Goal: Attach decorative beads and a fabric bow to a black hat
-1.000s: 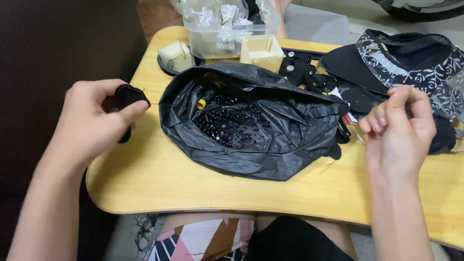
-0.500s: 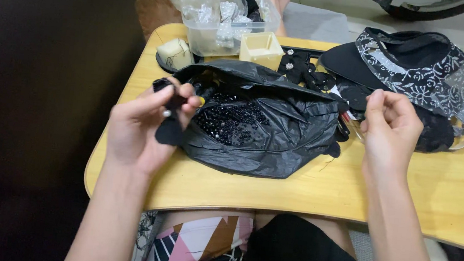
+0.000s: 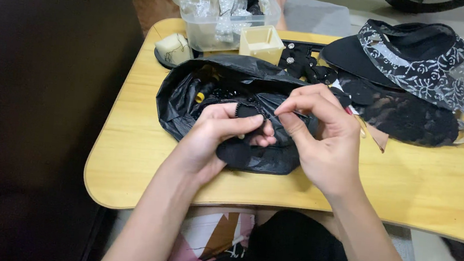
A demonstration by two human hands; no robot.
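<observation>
Black and small, a beaded fabric piece (image 3: pixel 246 127) sits pinched between both hands, right above the black plastic bag (image 3: pixel 190 96) that lies open on the wooden lap table (image 3: pixel 129 155). The left hand (image 3: pixel 217 137) grips the piece from below, thumb pressed over it and fingers curled in. The right hand (image 3: pixel 321 138) meets it from the other side, thumb and forefinger closed narrowly on the beaded edge at the top; whether they hold a needle cannot be told. Past the hands, inside the bag, lie dark beads and a yellow bit. Beyond the bag stand a cream square box (image 3: pixel 262 41) and a clear plastic tub (image 3: pixel 212 31). Off past the right hand rests a black lace visor hat (image 3: pixel 417 57).
</observation>
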